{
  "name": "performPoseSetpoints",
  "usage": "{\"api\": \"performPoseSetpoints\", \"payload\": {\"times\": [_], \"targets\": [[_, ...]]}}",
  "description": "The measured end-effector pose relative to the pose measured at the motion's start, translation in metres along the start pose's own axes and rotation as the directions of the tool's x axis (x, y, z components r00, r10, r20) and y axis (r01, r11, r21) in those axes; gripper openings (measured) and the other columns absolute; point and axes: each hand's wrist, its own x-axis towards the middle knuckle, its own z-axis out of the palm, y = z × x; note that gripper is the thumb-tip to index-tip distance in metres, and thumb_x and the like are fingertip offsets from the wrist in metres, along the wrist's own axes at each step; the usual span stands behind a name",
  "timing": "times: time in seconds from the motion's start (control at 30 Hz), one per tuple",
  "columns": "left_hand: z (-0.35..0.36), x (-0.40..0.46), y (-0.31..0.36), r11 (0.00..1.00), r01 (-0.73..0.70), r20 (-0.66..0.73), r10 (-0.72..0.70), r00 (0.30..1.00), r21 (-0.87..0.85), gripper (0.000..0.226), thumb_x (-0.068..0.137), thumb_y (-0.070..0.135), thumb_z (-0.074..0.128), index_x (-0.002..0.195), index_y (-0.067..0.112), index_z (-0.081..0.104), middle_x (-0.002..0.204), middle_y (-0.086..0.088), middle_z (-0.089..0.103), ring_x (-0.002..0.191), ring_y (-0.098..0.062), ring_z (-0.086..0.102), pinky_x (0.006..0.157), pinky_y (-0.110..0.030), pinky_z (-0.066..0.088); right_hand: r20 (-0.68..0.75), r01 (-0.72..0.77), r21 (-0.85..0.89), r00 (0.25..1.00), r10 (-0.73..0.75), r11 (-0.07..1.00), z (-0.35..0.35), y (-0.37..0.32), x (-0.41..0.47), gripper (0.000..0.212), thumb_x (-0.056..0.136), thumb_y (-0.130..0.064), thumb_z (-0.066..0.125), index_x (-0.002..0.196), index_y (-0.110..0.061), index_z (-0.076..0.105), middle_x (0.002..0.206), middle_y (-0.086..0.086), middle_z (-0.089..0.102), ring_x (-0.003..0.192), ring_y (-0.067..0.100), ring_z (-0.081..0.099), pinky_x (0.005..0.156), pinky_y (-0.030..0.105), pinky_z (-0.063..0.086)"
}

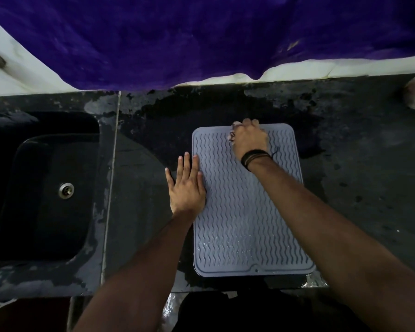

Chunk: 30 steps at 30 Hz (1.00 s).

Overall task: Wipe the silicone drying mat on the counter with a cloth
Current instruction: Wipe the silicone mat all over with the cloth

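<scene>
Both forearms enter from the bottom of the frame, nearest the camera, and converge on the work. Right hand [248, 140] sits at the upper centre of the frame, fingers curled closed around a pale cloth [235, 127], of which only a small bunched part shows past the knuckles; dark bands [254, 157] circle the wrist. Left hand [187, 185] lies flat at centre frame, fingers spread and straight, gripping nothing, with its fingertips and inner edge pressed on the left border of the silicone drying mat [247, 224] and the rest on the counter [359, 164]. Outward from the fingers: the mat, grey with wavy ribs, lies on the dark counter right of centre, its long axis running from upper to lower frame. The cloth is at the mat's upper edge, so nearly all of the ribbed surface lies below it, toward the bottom of the frame. Judgement: the right hand is placed for strokes down that axis while the left steadies the mat. Sink [46, 188] occupies the left of the frame, well apart. Purple fabric [177, 39] fills the top.
</scene>
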Motion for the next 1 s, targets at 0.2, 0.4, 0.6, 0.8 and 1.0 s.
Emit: {"api": "performPoseSetpoints", "payload": {"times": [0.2, 0.4, 0.6, 0.8, 1.0], "targets": [[-0.002, 0.0, 0.001, 0.997, 0.0, 0.03, -0.003, 1.0, 0.081, 0.058, 0.106, 0.035, 0.016, 0.162, 0.021, 0.021, 0.17, 0.001, 0.012, 0.157, -0.016, -0.004, 0.124, -0.056, -0.005, -0.007, 0.38, 0.016, 0.925, -0.38, 0.925, 0.002, -0.094, -0.01, 0.032, 0.09, -0.025, 0.057, 0.12, -0.017, 0.062, 0.124, 0.007, 0.055, 0.118, 0.027, 0.046, 0.09, 0.043, 0.046], [-0.002, -0.002, 0.003, 1.0, 0.013, -0.015, -0.012, 1.0, 0.019, 0.055, 0.109, 0.036, 0.016, 0.162, 0.026, 0.015, 0.17, 0.004, 0.007, 0.157, -0.014, -0.003, 0.124, -0.054, -0.006, -0.032, 0.332, -0.005, 0.943, -0.332, 0.943, 0.004, -0.057, -0.011, 0.033, 0.09, -0.02, 0.056, 0.123, -0.016, 0.06, 0.129, 0.008, 0.054, 0.12, 0.028, 0.046, 0.088, 0.047, 0.049], [-0.003, -0.003, 0.002, 1.0, 0.014, -0.004, -0.014, 1.0, 0.004, 0.057, 0.107, 0.039, 0.01, 0.163, 0.027, 0.008, 0.171, 0.004, 0.004, 0.157, -0.014, -0.005, 0.124, -0.055, -0.007, 0.012, 0.1, -0.036, 0.995, -0.1, 0.994, 0.0, 0.033, -0.002, 0.049, 0.085, -0.014, 0.064, 0.133, -0.015, 0.052, 0.127, 0.013, 0.051, 0.122, 0.035, 0.04, 0.088, 0.047, 0.049], [-0.002, -0.003, 0.002, 1.0, 0.014, -0.018, -0.014, 1.0, 0.008, 0.057, 0.107, 0.039, 0.011, 0.163, 0.027, 0.01, 0.171, 0.003, 0.006, 0.157, -0.014, -0.004, 0.124, -0.055, -0.006, 0.021, 0.041, -0.01, 0.999, -0.041, 0.999, 0.01, -0.001, -0.018, 0.054, 0.089, -0.016, 0.057, 0.141, -0.009, 0.042, 0.144, 0.016, 0.042, 0.132, 0.036, 0.036, 0.103, 0.051, 0.041], [0.001, -0.003, 0.002, 1.0, 0.019, -0.031, -0.02, 0.999, -0.003, 0.055, 0.109, 0.037, 0.016, 0.163, 0.027, 0.011, 0.171, 0.003, 0.007, 0.157, -0.014, -0.003, 0.124, -0.057, -0.006, 0.031, 0.193, 0.035, 0.98, -0.194, 0.981, 0.04, 0.001, -0.1, 0.074, 0.087, -0.017, 0.059, 0.152, -0.009, 0.025, 0.159, 0.012, 0.02, 0.142, 0.033, 0.024, 0.113, 0.049, 0.03]]}}
